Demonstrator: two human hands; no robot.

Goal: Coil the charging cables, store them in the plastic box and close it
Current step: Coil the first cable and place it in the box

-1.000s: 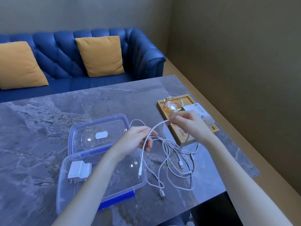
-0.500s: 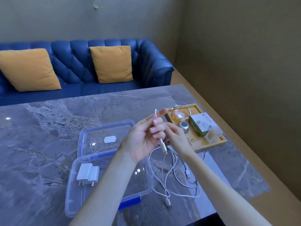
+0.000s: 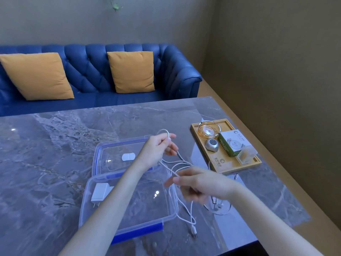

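Head view: a white cable (image 3: 167, 168) is looped over the curled fingers of the left hand (image 3: 158, 149) and pinched further down by the right hand (image 3: 199, 183) — its slack trails beside the open plastic box (image 3: 166, 217).

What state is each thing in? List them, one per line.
Clear plastic box: open, holds white charger plug.
Blue-rimmed clear lid: off, flat behind box.
White charging cable: one loop formed, rest loose on table.
Left hand: grips loop.
Right hand: pinches cable.
Glass ashtray: upright on wooden tray.
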